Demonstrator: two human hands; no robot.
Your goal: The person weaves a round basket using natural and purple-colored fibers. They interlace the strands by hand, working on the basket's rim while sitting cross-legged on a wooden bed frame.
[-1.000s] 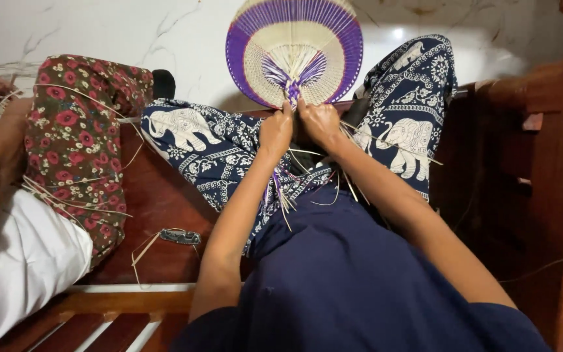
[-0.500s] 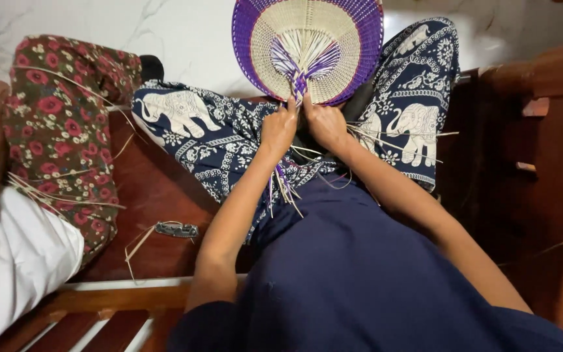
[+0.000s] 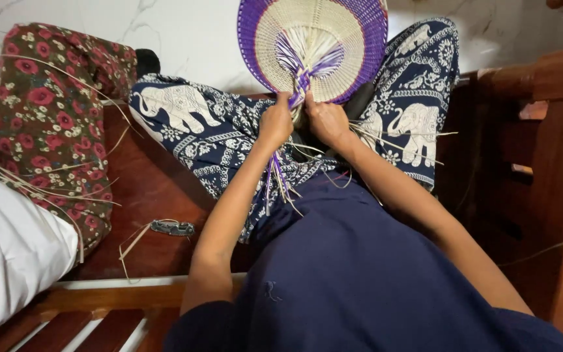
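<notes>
The left hand (image 3: 276, 122) and right hand (image 3: 325, 120) sit side by side, both pinching the woven fan (image 3: 314, 45) at its base, its disc rising straight away beyond them.

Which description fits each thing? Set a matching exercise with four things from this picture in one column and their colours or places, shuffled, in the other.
Things:
1. woven fan
2. loose strips
3. small tool
4. neighbour's trousers

Descriptions:
A. lying on the wooden bench
B. red flowers on brown
C. cream centre, purple rim
D. hanging below the left hand

Pairs: 1-C, 2-D, 3-A, 4-B
</notes>
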